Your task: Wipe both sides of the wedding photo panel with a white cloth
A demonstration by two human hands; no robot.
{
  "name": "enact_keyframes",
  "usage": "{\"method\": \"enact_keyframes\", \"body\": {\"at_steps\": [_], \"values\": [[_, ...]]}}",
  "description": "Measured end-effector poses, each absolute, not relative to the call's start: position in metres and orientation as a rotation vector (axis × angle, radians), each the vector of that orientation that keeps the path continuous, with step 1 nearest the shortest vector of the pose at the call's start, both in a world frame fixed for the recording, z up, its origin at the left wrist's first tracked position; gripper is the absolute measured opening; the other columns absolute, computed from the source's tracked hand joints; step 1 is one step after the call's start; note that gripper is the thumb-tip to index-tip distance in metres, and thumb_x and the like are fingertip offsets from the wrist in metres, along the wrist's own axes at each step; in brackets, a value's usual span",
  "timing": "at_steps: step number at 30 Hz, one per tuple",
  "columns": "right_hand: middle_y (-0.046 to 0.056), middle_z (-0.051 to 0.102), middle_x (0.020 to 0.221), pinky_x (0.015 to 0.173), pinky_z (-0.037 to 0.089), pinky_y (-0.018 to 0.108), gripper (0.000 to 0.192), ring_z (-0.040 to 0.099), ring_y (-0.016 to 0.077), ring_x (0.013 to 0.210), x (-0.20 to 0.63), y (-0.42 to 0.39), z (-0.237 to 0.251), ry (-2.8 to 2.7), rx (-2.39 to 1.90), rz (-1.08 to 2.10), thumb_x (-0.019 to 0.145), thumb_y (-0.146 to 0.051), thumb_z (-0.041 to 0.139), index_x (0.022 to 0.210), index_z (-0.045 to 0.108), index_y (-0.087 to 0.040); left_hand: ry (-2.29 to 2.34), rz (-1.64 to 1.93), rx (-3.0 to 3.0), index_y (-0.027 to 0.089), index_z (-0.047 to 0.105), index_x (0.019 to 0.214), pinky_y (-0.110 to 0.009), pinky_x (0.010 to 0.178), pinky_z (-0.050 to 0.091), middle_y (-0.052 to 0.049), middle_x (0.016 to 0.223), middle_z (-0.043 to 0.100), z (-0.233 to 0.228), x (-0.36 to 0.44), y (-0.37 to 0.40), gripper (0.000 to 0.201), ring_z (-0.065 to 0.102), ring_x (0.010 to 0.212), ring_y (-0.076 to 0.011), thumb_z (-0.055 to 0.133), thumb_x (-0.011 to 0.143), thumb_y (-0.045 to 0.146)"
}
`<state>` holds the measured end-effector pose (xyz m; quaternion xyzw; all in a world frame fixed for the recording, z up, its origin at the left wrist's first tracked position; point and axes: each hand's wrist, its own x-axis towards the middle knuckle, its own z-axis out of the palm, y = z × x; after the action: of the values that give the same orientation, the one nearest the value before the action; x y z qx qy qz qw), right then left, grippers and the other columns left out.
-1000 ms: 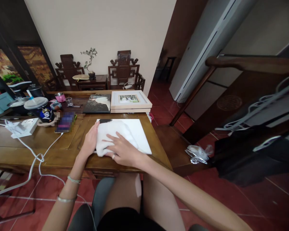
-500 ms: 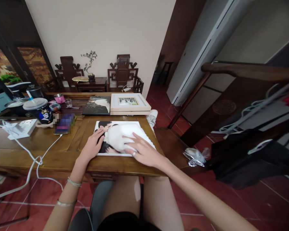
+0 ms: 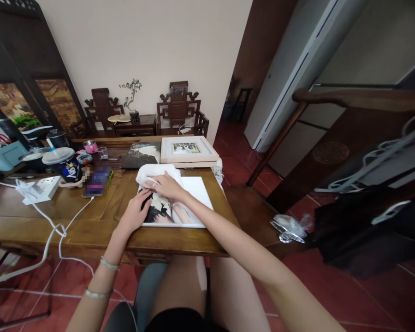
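A flat photo print [image 3: 193, 193] with white margins lies on the wooden table [image 3: 72, 221] in front of me. My right hand [image 3: 166, 186] presses a white cloth [image 3: 148, 173] onto the print's far left corner, fingers spread over it. My left hand [image 3: 134, 213] rests flat on the print's left edge, fingers together, pinning it to the table.
Behind the print lie a framed picture [image 3: 186, 150] and a dark photo [image 3: 140, 154]. A phone [image 3: 97, 180] with its cable, a power strip [image 3: 41, 188], a lidded cup [image 3: 64, 162] and small jars sit to the left. A chair with dark clothing [image 3: 366, 226] stands right.
My right hand has slid the white cloth from the print's near middle to its far left corner. More of the picture now shows. My left hand stayed at the left edge.
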<state>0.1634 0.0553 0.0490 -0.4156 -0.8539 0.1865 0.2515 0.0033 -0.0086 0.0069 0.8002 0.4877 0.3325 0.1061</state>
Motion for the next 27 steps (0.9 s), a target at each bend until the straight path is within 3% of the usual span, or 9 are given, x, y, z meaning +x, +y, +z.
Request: {"method": "enact_keyframes", "body": {"at_steps": [3, 7, 13, 20, 27], "values": [[0.004, 0.073, 0.097, 0.109, 0.015, 0.050, 0.042, 0.063, 0.0215, 0.098, 0.189, 0.051, 0.044, -2.337, -1.132, 0.537, 0.096, -0.042, 0.031, 0.102, 0.067, -0.022, 1.412, 0.983, 2.346, 0.013, 0.058, 0.123, -0.043, 0.109, 0.033, -0.013, 0.134, 0.053, 0.007, 0.003, -0.009, 0.040, 0.046, 0.127, -0.0231, 0.040, 0.090, 0.030], [0.005, 0.067, 0.115, 0.109, 0.019, 0.050, 0.039, 0.057, 0.0246, 0.111, 0.238, 0.049, 0.038, -2.260, -1.243, 0.423, 0.095, -0.043, 0.034, 0.107, 0.065, -0.022, 1.397, 0.975, 2.329, 0.014, 0.057, 0.124, -0.044, 0.110, 0.031, -0.012, 0.136, 0.050, 0.005, 0.002, -0.008, 0.041, 0.044, 0.129, -0.0230, 0.041, 0.090, 0.030], [0.007, 0.070, 0.104, 0.108, 0.021, 0.053, 0.036, 0.061, 0.0250, 0.105, 0.276, 0.033, 0.033, -2.240, -1.364, 0.281, 0.096, -0.035, 0.035, 0.095, 0.067, -0.019, 1.392, 1.001, 2.327, 0.018, 0.057, 0.124, -0.044, 0.110, 0.032, -0.010, 0.136, 0.051, 0.006, 0.003, -0.008, 0.040, 0.045, 0.128, -0.0220, 0.041, 0.090, 0.030], [0.012, 0.063, 0.120, 0.110, 0.015, 0.058, 0.028, 0.039, 0.0258, 0.132, 0.271, -0.053, 0.030, -2.401, -1.163, 0.218, 0.094, -0.029, 0.041, 0.098, 0.067, -0.019, 1.419, 0.992, 2.342, 0.015, 0.058, 0.123, -0.044, 0.109, 0.032, -0.011, 0.135, 0.052, 0.003, 0.003, -0.005, 0.040, 0.045, 0.128, -0.0231, 0.040, 0.090, 0.029], [0.011, 0.052, 0.134, 0.115, 0.014, 0.052, 0.027, 0.038, 0.0219, 0.132, 0.272, -0.106, 0.043, -2.528, -1.053, 0.346, 0.093, -0.030, 0.044, 0.088, 0.069, -0.021, 1.400, 0.960, 2.357, 0.015, 0.055, 0.126, -0.043, 0.110, 0.031, -0.011, 0.136, 0.050, 0.004, 0.002, -0.006, 0.041, 0.043, 0.129, -0.0228, 0.040, 0.091, 0.030]]}}
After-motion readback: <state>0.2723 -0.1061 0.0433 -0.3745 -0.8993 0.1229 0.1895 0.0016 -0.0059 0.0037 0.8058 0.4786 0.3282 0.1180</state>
